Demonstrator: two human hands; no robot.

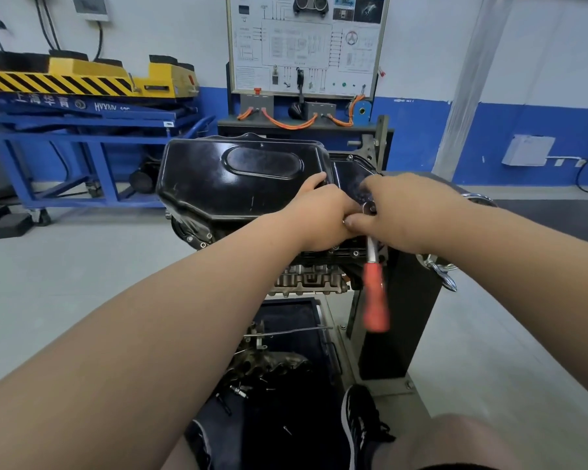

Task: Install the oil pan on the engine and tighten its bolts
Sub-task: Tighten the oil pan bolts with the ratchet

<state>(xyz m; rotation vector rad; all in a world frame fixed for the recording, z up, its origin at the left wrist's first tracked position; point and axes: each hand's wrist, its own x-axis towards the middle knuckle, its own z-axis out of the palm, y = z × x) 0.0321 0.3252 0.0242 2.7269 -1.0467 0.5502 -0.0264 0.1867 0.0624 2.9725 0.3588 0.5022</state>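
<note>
oil pan (238,178) sat on upturned engine (306,279), centre | left hand (319,218) rested on its near-right edge, finger grip not visible | right hand (398,215) curled round ratchet (374,293) head | pan likely stiff, light, glossy-slippery; best held by flange rim

You've got two hands in there, left hand (319,218) and right hand (404,212), both at the near edge of one black oil pan (238,178). One engine (306,279) sits under it. One ratchet (374,293), red-handled. One shoe (360,422) below. Behind: one blue lift cart (82,130), one wiring board (306,42).
</note>
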